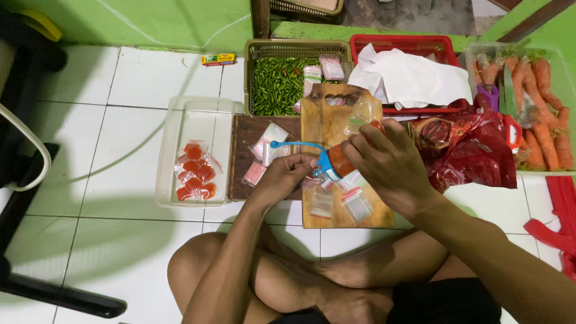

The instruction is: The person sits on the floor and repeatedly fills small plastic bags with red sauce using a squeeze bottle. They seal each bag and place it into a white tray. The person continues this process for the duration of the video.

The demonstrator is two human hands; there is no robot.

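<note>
White tiled floor [150, 78], green wall along the top of the frame. We sit cross-legged at a wooden cutting board [327, 123], centre. Our right hand [390, 165] grips a sauce bottle [343, 159] and a small clear bag [362, 114]; our left hand [288, 177] pinches the bottle's blue cap [324, 168]. Left of centre, a clear tub [171, 132] holds several filled sauce packets [195, 171]. Empty bags [354, 204] lie on the board, unfilled.
</note>
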